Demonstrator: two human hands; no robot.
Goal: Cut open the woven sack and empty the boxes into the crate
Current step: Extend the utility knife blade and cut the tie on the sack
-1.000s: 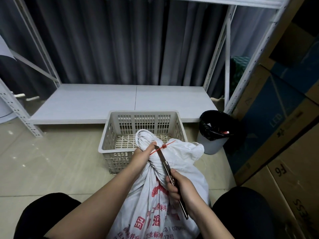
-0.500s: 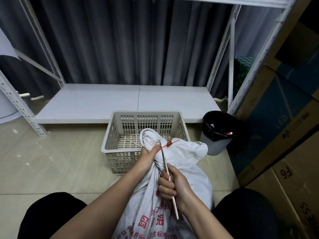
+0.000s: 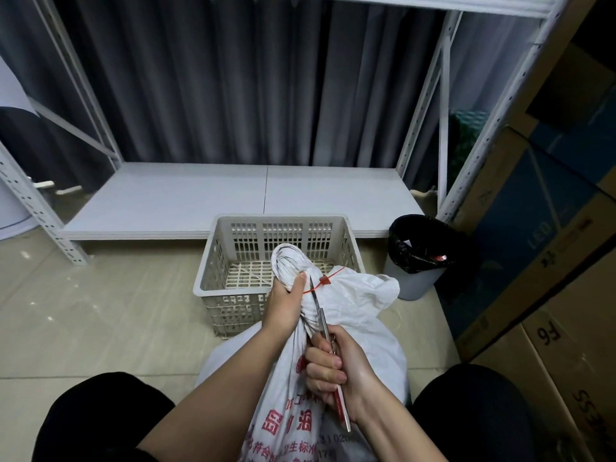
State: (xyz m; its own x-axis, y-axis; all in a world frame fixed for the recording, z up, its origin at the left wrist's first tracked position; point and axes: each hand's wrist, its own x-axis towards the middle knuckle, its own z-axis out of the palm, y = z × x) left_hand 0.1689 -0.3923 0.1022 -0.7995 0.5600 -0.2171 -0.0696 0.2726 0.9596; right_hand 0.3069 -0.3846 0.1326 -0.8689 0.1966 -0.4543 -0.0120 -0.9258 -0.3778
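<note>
Before grey curtains [image 3: 233,78], left fingers [image 3: 297,281] grip sack neck [image 3: 288,261], right fingers [image 3: 328,363] clasp knife [image 3: 320,311]

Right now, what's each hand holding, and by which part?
Left hand grips the woven sack by its gathered neck, just below the red tie. Right hand holds the cutter by its handle, blade tip at the tie.

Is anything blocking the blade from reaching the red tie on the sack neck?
Nothing visible. The blade tip sits right at the red tie, just beside the left hand's thumb gripping the sack neck.
</note>
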